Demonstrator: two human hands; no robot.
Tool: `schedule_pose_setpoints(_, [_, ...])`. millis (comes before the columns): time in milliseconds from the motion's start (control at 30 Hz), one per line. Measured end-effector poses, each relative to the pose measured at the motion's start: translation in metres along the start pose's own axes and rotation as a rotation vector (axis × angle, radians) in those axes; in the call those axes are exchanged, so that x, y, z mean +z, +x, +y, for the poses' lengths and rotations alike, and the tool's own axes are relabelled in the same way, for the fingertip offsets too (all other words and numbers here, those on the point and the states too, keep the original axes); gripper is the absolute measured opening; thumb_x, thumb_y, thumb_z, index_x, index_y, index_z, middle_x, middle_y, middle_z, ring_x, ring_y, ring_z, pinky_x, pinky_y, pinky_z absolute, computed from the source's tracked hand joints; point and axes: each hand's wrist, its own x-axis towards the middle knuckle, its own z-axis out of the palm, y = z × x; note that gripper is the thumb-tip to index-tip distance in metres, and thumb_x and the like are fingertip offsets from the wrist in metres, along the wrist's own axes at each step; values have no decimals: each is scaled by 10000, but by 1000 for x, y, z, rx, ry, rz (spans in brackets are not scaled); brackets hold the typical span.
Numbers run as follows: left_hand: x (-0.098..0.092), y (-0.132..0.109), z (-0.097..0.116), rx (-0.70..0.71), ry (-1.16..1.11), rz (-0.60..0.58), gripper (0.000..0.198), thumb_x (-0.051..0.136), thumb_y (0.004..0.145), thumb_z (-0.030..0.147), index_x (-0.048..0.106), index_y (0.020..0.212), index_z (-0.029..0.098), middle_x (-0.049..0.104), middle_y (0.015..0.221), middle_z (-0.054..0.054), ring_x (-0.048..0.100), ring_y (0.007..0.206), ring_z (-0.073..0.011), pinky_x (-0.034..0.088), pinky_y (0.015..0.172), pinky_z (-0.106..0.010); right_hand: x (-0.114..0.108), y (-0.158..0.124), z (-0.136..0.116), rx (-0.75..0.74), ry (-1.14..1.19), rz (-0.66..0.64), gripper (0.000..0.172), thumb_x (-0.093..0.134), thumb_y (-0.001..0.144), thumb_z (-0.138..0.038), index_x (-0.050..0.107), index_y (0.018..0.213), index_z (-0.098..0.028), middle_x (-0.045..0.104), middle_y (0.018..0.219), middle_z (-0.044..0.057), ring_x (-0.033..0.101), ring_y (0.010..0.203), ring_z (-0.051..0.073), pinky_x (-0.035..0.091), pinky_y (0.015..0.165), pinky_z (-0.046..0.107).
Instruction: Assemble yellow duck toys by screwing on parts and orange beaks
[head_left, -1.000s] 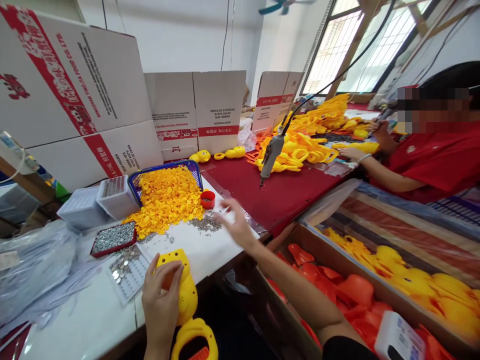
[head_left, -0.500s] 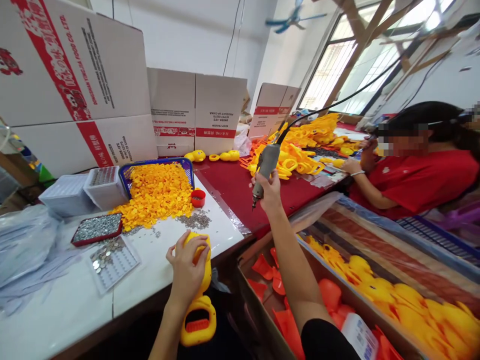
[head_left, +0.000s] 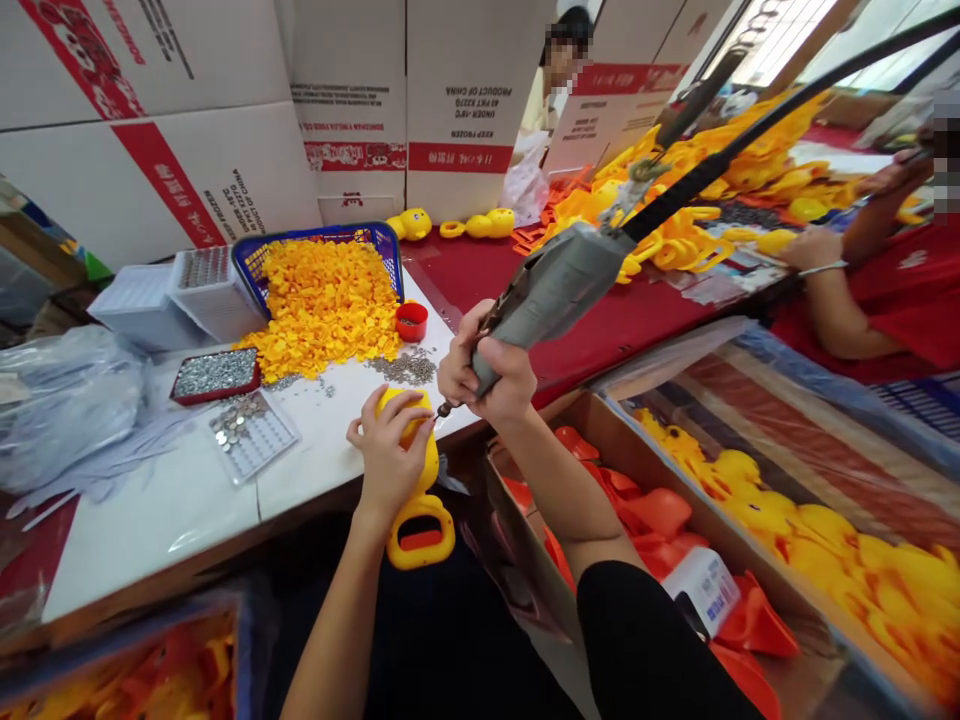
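Observation:
My left hand [head_left: 394, 450] is closed around the body of a yellow plastic duck-shaped toy [head_left: 422, 532], pressing it against the table's edge. The toy's looped handle hangs below my fingers, over the edge. In my right hand [head_left: 491, 375] is a grey electric screwdriver [head_left: 559, 290], held at a slant with its cable running up to the right. The bit points at the toy's side, close to my left thumb; whether it touches the toy I cannot tell. Loose screws [head_left: 409, 368] lie on the white tabletop [head_left: 172, 520] beyond my left hand.
A blue basket [head_left: 241, 262] spills small yellow pieces beside a red cup [head_left: 412, 320]. Left are a red tray of metal parts [head_left: 216, 374] and a white tray with discs [head_left: 255, 437]. Cartons of orange [head_left: 660, 510] and yellow parts [head_left: 795, 530] stand right. A co-worker's hand [head_left: 814, 250] is farther right.
My right hand has brought the screwdriver down and left, its bit now beside the toy. My left hand keeps its hold. The view has tilted downward.

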Motion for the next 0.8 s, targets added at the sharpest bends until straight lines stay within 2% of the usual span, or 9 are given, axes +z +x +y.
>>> schedule_pose_setpoints(167, [3,-1,-6,6,-2,14,112,681,971,289,771,905,301,766,1268,-20,472,1446,-346,259,1092,-560,-1,7,7,28,-69,103,548,777,650,-664,433,804,-266,345,433,-147,255,302,54,286,345,215])
schedule_pose_setpoints(400, [2,-1,-2,-21,-13,-31,118,667,973,303,771,916,295,753,1285,-44,440,1468,-351,256,1120,-587,-7,5,10,-38,-26,95,400,726,743,-539,438,817,-271,359,450,-145,247,324,60,280,366,211])
schedule_pose_setpoints(633, [-1,-2,6,-60,-37,-39,121,666,976,281,758,898,285,744,1286,-51,411,1489,-348,222,1149,-621,-7,6,8,2,-90,194,354,658,734,-528,424,837,-283,288,469,-147,231,354,61,257,391,219])
schedule_pose_setpoints(800, [-1,-4,5,-55,-48,-29,151,637,993,288,760,905,289,738,1289,-52,406,1494,-349,231,1158,-624,-7,7,6,0,-95,178,316,627,732,-490,400,813,-284,284,456,-144,213,345,68,247,388,232])
